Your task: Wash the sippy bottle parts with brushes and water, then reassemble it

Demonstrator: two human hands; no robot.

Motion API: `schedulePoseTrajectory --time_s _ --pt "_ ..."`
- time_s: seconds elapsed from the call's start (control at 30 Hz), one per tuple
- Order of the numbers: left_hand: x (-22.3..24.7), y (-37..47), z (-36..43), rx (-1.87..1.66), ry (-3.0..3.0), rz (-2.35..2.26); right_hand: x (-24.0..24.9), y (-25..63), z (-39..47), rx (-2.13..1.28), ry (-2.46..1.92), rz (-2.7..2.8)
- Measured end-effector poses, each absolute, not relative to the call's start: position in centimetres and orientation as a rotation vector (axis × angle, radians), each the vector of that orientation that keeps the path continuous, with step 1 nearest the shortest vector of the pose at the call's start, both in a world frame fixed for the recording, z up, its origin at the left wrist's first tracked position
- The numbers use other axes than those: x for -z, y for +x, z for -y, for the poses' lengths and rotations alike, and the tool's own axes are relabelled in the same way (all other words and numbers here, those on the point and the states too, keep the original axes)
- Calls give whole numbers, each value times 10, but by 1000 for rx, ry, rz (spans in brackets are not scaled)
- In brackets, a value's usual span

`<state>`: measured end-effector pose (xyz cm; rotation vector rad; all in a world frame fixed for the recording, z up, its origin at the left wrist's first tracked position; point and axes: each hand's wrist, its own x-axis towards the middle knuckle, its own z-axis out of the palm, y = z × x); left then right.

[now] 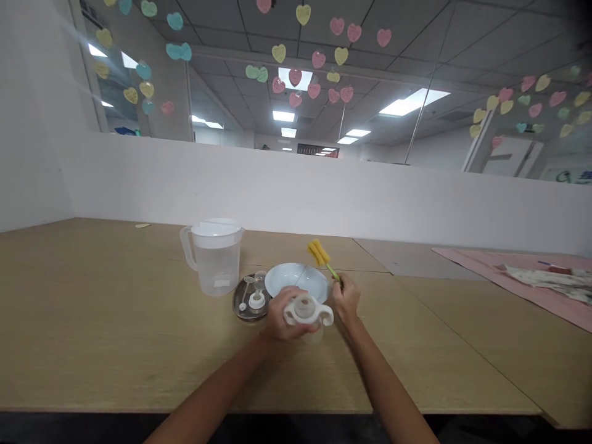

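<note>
My left hand (281,314) is wrapped round a translucent bottle (306,309) with a white two-handled collar, its open mouth facing up. In my right hand (346,297) is the green handle of a brush (319,251) whose yellow sponge head points up and away to the left. Just beyond both hands lies a white bowl (296,275), partly covered by the left hand and the bottle. Left of the bowl, a round metal tray (238,305) bears a white ring-shaped part (256,300), a clear dome-shaped piece (259,279) and a thin white piece with a round end.
A clear lidded pitcher (218,265) stands behind the tray on the wooden table (139,320). Far right, a pink cloth (509,279) carries a whitish cloth (550,280). A low white wall with glass above borders the table's back.
</note>
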<state>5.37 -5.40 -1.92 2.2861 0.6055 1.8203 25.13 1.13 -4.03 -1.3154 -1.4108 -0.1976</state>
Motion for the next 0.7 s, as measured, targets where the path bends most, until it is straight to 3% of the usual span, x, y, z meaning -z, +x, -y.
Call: schedulePoseTrajectory --time_s 0.13,0.3,0.7 --pt "14 37 40 -2120 1908 -988 41 250 -17 261 -1303 1410" --pt "9 21 23 -2247 1974 -1401 37 245 -14 553 -1288 1472" --pt "14 13 15 -2233 2299 -1561 32 245 0 863 -1018 1528"
